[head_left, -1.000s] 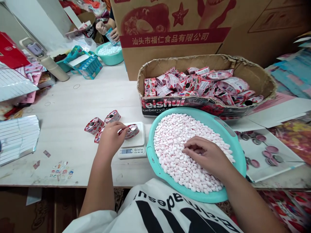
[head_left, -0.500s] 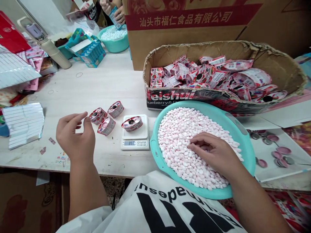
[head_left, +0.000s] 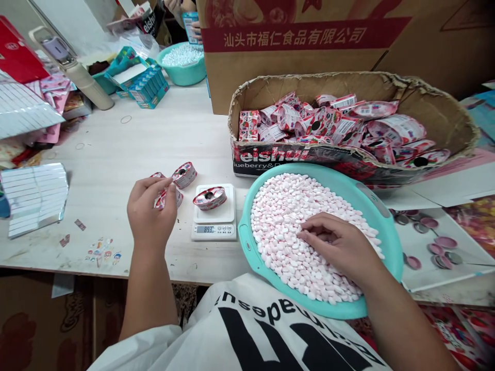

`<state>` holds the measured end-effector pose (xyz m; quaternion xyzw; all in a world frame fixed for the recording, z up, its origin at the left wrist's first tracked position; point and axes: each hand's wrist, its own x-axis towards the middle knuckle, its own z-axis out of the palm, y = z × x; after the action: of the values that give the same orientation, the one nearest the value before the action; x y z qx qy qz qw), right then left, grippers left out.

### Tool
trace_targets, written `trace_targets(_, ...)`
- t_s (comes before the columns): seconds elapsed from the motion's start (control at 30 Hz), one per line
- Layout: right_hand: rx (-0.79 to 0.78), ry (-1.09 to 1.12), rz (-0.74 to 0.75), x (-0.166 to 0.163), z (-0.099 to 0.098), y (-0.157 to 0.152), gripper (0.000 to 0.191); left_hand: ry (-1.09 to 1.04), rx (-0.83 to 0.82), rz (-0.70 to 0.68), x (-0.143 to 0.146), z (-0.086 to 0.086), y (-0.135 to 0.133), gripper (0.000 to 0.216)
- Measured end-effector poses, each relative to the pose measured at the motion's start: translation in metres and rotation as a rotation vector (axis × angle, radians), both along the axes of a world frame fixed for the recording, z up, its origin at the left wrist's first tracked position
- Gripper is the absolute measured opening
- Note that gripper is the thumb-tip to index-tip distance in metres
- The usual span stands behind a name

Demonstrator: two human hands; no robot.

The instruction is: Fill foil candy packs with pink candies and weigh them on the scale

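Observation:
My left hand (head_left: 152,211) is over the small red-and-white packets at the left of the scale, thumb and forefinger slightly apart, with no packet held between them. It partly covers two packets; another packet (head_left: 184,175) lies just beyond its fingertips. On the white digital scale (head_left: 214,216) rests a single oval packet (head_left: 209,198), and the display appears to read 893. My right hand (head_left: 340,242) touches the pale pink tablet candies (head_left: 282,216) in the turquoise basin (head_left: 392,263). Its thumb and forefinger are pinched together; whether a candy sits between them is too small to make out.
Behind the basin stands a cut-down cardboard box (head_left: 436,103) of red packets. A large carton (head_left: 247,77) rises behind it. At the far left are a bottle (head_left: 87,85), blue boxes (head_left: 149,87) and another basin (head_left: 187,72), with a co-worker's hand (head_left: 196,32) above.
My left hand has moved right, from beside the packets to over them. My right hand stays at the candies. The co-worker's hand and blue box have shifted slightly.

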<state>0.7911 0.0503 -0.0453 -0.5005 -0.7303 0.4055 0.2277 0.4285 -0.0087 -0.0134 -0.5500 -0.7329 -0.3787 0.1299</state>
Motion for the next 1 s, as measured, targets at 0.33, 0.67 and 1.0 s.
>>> trace_targets(0.33,-0.008,0.027,0.015,-0.001,0.002,0.001,0.014,-0.108,-0.433,-0.306,0.03,-0.02,0.026,0.036)
trace_targets(0.67,-0.005,0.09,0.03,0.0,0.005,0.0,0.005,0.247,-0.251,-0.617,0.095,0.009,0.071,0.038)
trace_targets(1.0,-0.017,0.122,0.061,0.002,0.003,0.001,0.006,0.005,-0.277,-0.471,0.076,0.004,0.053,0.038)
